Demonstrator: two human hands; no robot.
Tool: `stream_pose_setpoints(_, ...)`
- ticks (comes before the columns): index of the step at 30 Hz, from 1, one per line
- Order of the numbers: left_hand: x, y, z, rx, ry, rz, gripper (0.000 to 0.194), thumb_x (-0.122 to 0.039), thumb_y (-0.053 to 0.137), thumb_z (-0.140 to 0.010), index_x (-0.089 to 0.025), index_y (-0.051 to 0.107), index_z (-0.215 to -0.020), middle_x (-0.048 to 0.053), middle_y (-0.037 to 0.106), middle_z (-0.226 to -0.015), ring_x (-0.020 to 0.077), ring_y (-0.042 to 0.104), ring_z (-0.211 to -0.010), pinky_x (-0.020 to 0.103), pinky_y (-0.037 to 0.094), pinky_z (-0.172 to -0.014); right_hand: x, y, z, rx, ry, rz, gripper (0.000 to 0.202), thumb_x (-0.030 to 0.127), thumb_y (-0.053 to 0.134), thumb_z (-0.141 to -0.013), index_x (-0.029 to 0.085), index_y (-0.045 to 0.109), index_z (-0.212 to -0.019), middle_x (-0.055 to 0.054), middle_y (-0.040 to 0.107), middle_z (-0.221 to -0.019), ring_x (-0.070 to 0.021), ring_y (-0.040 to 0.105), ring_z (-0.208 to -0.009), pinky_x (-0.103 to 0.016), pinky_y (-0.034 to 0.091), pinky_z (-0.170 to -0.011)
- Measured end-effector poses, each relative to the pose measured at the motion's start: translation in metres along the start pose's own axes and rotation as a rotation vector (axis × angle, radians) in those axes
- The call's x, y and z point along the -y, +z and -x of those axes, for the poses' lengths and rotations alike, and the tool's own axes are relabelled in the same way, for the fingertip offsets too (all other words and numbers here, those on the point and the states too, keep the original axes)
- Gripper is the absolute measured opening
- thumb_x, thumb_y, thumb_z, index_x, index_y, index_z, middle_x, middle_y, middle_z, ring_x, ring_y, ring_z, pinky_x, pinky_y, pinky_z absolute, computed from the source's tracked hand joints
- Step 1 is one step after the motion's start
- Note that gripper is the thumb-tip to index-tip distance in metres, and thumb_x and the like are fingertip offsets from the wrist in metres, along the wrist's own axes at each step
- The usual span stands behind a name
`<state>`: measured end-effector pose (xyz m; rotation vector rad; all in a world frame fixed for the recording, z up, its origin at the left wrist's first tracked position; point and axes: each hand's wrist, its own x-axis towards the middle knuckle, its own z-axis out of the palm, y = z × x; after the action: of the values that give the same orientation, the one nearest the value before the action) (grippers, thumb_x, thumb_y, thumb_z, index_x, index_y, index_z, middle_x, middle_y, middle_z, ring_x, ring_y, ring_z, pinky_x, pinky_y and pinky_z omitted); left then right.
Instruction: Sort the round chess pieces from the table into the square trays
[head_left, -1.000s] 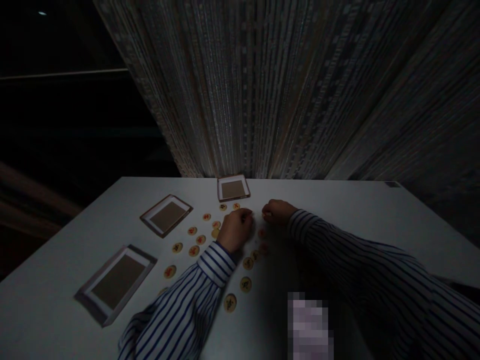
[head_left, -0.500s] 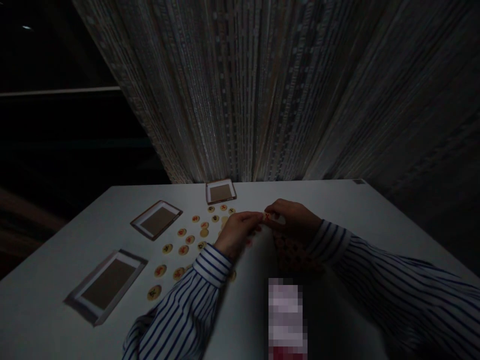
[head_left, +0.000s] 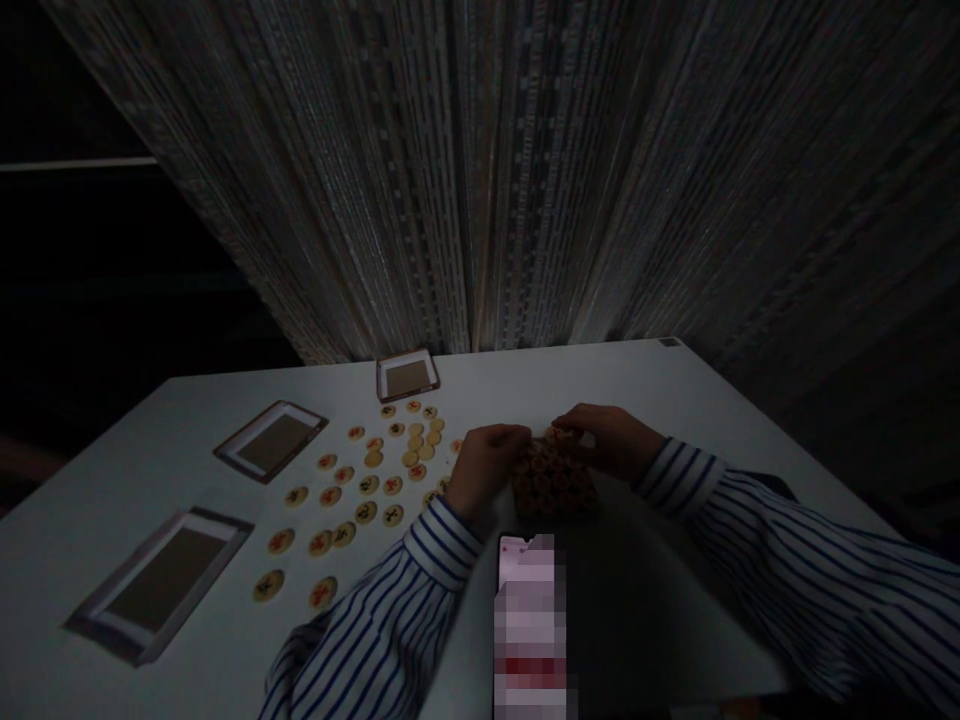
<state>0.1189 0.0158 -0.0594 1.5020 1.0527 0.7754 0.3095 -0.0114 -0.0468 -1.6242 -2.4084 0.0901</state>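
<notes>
Round wooden Chinese chess pieces [head_left: 368, 485] with red or black characters lie scattered across the left half of the white table [head_left: 480, 380]. Some of them show blank faces. A tight block of chess pieces [head_left: 553, 490] sits in shadow between my hands. At its far right edge, my right hand [head_left: 611, 440] pinches a chess piece [head_left: 558, 433] between thumb and fingers. My left hand [head_left: 486, 465] is over the block's left side with fingers closed. Its fingertips are dark, so whatever they hold is hidden.
Three shallow box parts with brown centres lie to the left and back: a near tray [head_left: 166, 585], a middle tray [head_left: 271, 440] and a far tray [head_left: 407, 377]. A phone [head_left: 526, 610] with a lit screen is in front of me. Behind the table hangs a string curtain [head_left: 480, 180].
My hands have moved apart, the right one over the block's far right edge with a piece. The camera view has shifted to the right, showing more of the block and phone.
</notes>
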Motion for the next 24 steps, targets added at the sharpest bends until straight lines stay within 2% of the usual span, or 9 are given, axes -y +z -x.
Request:
stream_pose_setpoints(4, 0.015, -0.009, 0.006, -0.104, 0.018, -0.167, 0.025, -0.028, 0.052, -0.077, -0.012, 0.069, -0.085, 0.007, 0.070, -0.079, 0.0162, 0.062, -0.071, 0.026, 0.046, -0.063, -0.014, 0.016, -0.005, 0.126, 0.071, 0.059, 0.027, 0.025, 0.053, -0.076, 0.017, 0.065, -0.099, -0.009, 0.066, -0.090, -0.0173, 0.061, -0.077, -0.028, 0.045, -0.070)
stream_pose_setpoints(9, 0.032, -0.012, 0.010, -0.117, 0.019, -0.266, 0.027, -0.031, 0.049, -0.079, -0.015, 0.068, -0.088, 0.007, 0.070, -0.081, 0.0166, 0.063, -0.073, 0.026, 0.046, -0.063, -0.020, 0.028, -0.011, 0.245, 0.083, 0.072, 0.026, 0.030, 0.048, -0.080, 0.017, 0.066, -0.093, -0.009, 0.066, -0.088, -0.0183, 0.061, -0.077, -0.027, 0.044, -0.068)
stream_pose_setpoints(15, 0.039, -0.011, 0.010, -0.124, 0.012, -0.354, 0.027, -0.031, 0.048, -0.080, -0.015, 0.068, -0.089, 0.007, 0.070, -0.083, 0.0174, 0.063, -0.076, 0.027, 0.046, -0.066, -0.017, 0.031, -0.015, 0.282, 0.090, 0.097, 0.024, 0.030, 0.047, -0.081, 0.019, 0.067, -0.091, -0.008, 0.066, -0.086, -0.0174, 0.060, -0.077, -0.026, 0.042, -0.067)
stream_pose_setpoints(24, 0.042, -0.012, 0.009, -0.117, -0.005, -0.376, 0.027, -0.031, 0.048, -0.081, -0.015, 0.068, -0.088, 0.007, 0.070, -0.084, 0.0172, 0.064, -0.077, 0.026, 0.046, -0.065, -0.021, 0.032, -0.014, 0.310, 0.090, 0.058, 0.028, 0.028, 0.047, -0.081, 0.018, 0.066, -0.097, -0.010, 0.065, -0.093, -0.0191, 0.060, -0.083, -0.028, 0.043, -0.072)
